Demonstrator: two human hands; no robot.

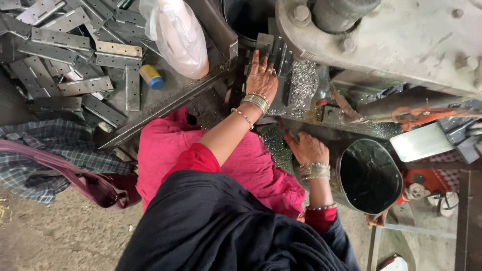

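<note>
My left hand [261,76] lies flat, fingers forward, on a grey metal hinge plate [265,44] set on the bed of a heavy press machine [401,40]. Bangles circle that wrist. My right hand [307,147] is lower and nearer to me, curled around a small red-handled part [290,136] at the machine's front edge. What lies under its fingers is hidden. Shiny metal shavings [303,83] cover the bed between the two hands.
A tray [165,100] at the upper left holds several perforated metal hinge plates [75,45], a plastic bag [176,35] and a small yellow-and-blue cylinder [151,77]. A black bucket [369,175] stands right of my right hand. Checked cloth and a bag [55,160] lie on the floor at the left.
</note>
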